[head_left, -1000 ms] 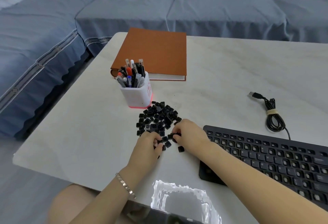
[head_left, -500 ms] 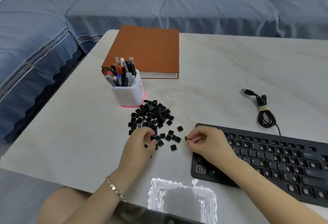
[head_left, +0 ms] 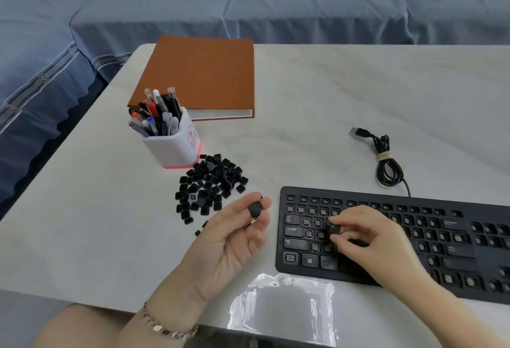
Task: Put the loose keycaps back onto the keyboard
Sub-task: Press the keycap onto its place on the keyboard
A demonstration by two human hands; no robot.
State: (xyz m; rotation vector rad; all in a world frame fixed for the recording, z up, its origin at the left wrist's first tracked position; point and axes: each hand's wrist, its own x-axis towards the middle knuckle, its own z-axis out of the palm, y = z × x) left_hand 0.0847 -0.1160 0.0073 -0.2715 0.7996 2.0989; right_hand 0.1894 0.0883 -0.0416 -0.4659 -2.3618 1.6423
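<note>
A black keyboard [head_left: 430, 240] with many bare key sockets lies at the right of the white table. My right hand [head_left: 367, 240] pinches one black keycap [head_left: 334, 228] over the left letter rows. My left hand [head_left: 234, 237], palm up, holds another black keycap [head_left: 255, 208] at its fingertips just left of the keyboard. A pile of loose black keycaps [head_left: 211, 184] lies on the table beyond my left hand.
A white pen holder [head_left: 172, 143] full of pens stands behind the pile. An orange binder [head_left: 204, 74] lies farther back. The keyboard's coiled USB cable [head_left: 386, 162] lies behind the keyboard. A blue sofa [head_left: 248, 2] borders the table [head_left: 82, 223].
Both hands left the keycap pile. My right hand moved right onto the keyboard with a keycap. My left hand lifted and turned palm up with a keycap.
</note>
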